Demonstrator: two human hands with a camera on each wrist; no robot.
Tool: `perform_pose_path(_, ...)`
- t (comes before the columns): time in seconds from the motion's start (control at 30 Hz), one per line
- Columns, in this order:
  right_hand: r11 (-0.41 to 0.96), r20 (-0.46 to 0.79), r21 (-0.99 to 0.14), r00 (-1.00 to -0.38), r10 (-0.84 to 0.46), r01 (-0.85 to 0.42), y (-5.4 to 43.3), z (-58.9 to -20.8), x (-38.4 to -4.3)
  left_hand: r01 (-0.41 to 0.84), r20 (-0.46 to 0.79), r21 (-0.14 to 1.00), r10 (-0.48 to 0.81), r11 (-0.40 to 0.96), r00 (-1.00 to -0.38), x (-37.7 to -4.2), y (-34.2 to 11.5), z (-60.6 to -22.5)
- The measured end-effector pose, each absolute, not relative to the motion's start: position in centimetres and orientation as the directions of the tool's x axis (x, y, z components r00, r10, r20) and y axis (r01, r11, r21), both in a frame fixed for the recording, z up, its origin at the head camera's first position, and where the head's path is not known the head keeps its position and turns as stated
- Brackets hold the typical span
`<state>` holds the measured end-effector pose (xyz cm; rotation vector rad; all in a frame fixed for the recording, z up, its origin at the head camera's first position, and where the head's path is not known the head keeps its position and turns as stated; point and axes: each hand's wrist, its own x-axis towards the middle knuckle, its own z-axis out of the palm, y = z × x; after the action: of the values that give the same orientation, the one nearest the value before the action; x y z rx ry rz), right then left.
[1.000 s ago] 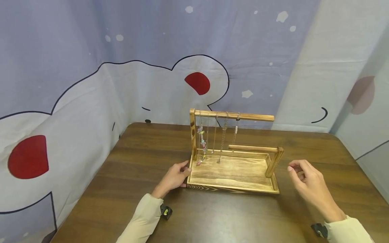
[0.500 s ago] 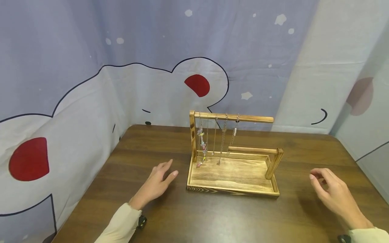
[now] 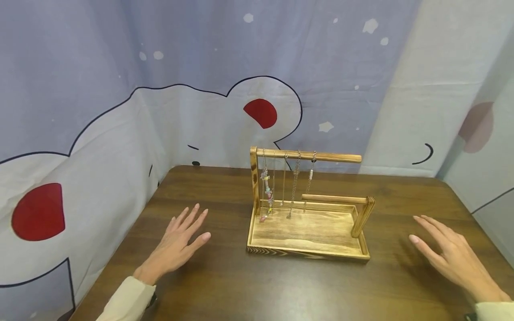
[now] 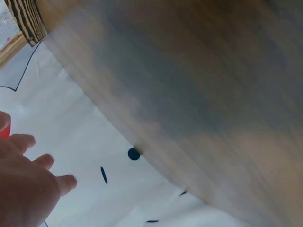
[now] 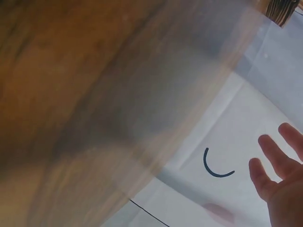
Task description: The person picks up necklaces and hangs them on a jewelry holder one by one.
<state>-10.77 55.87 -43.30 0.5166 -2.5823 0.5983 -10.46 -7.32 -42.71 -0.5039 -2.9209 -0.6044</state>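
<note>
A wooden jewelry stand (image 3: 309,253) with a shallow tray base stands on the table in the head view. From its upper bar (image 3: 337,157) hang several necklaces, among them a colourful beaded necklace (image 3: 268,191) at the left and a chain with white beads (image 3: 311,174) at the right. The lower bar (image 3: 333,198) carries nothing. Left of the stand, my left hand (image 3: 174,245) is spread with its fingers apart, holding nothing. My right hand (image 3: 453,254) is on the other side, fingers extended and likewise holding nothing. Both hands are apart from the stand.
The brown wooden table (image 3: 281,294) extends on all sides of the stand. Behind and beside it hangs a printed cloth (image 3: 192,120) with white cartoon shapes and red patches, meeting the table's back edge.
My left hand has let go of the tray's left end and moved away to the left, spreading its fingers. My right hand has moved right and its curled fingers have straightened.
</note>
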Motion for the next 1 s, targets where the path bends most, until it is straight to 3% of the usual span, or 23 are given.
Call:
perform_pose_path(0.2, 0.855, 0.459, -0.277, -0.842, -0.283, -0.439, 56.2, -43.3, -11.1, 0.315, 0.171, 0.29, 0.275, 0.904, -0.946, -10.2, -8.1, -42.7)
perform_pose_path(0.5, 0.925, 0.277, -0.211, -0.927, -0.253, -0.316, 56.0, -42.8, -11.1, 0.263, 0.135, 0.154, 0.243, 0.952, -0.961, -10.3, -9.4, -43.8)
perform_pose_path(0.77, 0.948, 0.133, -0.198, -0.965, -0.227, -0.25, 55.3, -43.1, -11.7, 0.252, 0.128, 0.138, 0.235, 0.958, -0.964, -10.2, -10.1, -44.1)
perform_pose_path(1.0, 0.952, 0.131, -0.18, -0.965, -0.225, -0.246, 54.6, -43.1, -12.4, 0.231, 0.106, 0.146, 0.217, 0.962, -0.97, -10.1, -10.2, -44.3)
